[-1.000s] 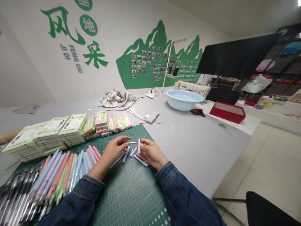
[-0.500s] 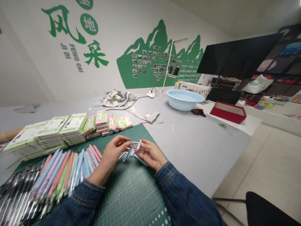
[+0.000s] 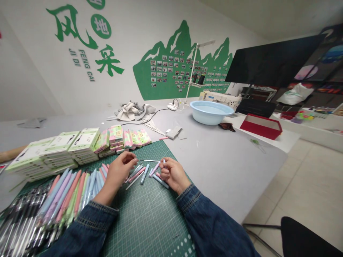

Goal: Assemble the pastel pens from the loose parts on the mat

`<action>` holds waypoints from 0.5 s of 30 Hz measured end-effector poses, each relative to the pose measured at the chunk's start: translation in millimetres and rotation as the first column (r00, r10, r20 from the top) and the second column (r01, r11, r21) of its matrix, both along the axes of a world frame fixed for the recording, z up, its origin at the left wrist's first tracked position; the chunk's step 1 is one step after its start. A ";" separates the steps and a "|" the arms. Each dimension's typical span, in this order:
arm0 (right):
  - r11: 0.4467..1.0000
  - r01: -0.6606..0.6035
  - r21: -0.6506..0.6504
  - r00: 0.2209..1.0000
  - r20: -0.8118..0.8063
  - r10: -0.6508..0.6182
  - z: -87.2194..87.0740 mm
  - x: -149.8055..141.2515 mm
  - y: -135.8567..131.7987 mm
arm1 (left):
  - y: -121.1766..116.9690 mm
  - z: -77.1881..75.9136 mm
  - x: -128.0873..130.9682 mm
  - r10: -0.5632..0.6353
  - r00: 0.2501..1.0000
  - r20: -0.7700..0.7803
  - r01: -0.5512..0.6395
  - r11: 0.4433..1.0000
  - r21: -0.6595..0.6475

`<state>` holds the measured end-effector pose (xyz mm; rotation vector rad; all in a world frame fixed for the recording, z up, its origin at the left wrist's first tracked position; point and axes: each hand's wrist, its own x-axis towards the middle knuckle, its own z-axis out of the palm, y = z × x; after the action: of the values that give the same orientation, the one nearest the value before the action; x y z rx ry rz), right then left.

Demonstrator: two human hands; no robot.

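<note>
My right hand [image 3: 173, 174] is closed, with a small light blue pen part [image 3: 164, 161] showing between thumb and fingers. A thin white pen refill [image 3: 150, 160] extends from beside those fingers towards my left hand [image 3: 122, 170]. The fingertips of my left hand are pinched near the refill's dark tip; whatever is in them is too small to make out. Beneath and between both hands, loose pen parts lie on the green cutting mat [image 3: 142, 221]: a blue barrel [image 3: 145, 174], a pink barrel [image 3: 136, 174], a purple piece [image 3: 154, 169] and white refills.
Rows of pastel pens [image 3: 63, 196] with clear and black parts lie at left. Behind them stand stacked white-green boxes [image 3: 61, 142] and pink-green boxes [image 3: 116, 135]. Further back are grey cloth [image 3: 131, 111], a blue basin [image 3: 211, 114] and a red box [image 3: 260, 127].
My left hand has moved left and slightly up, away from my right hand. The right fingers have closed further round the blue part. More loose pen parts now show between the hands.
</note>
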<state>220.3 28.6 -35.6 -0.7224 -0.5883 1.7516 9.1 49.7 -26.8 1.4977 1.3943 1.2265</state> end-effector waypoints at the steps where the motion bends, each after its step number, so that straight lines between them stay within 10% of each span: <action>1: 0.999 -0.035 0.027 0.999 0.036 0.034 0.5 -1.9 -1.5 | -2.0 2.2 3.3 -0.035 0.997 0.069 0.037 0.999 -0.020; 5: 0.980 -0.133 0.149 0.976 0.190 0.104 3.0 -10.0 -8.9 | -12.0 13.0 24.7 -0.147 0.967 0.207 0.162 0.985 -0.056; 15: 0.989 -0.019 0.150 0.972 0.235 -0.017 -1.6 -10.1 -7.1 | -4.6 15.5 26.5 -0.137 0.981 -0.140 0.133 0.990 -0.038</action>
<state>210.2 21.5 -37.2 -0.8287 -0.8741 1.6131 35.6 45.1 -11.4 1.6585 1.3706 1.0298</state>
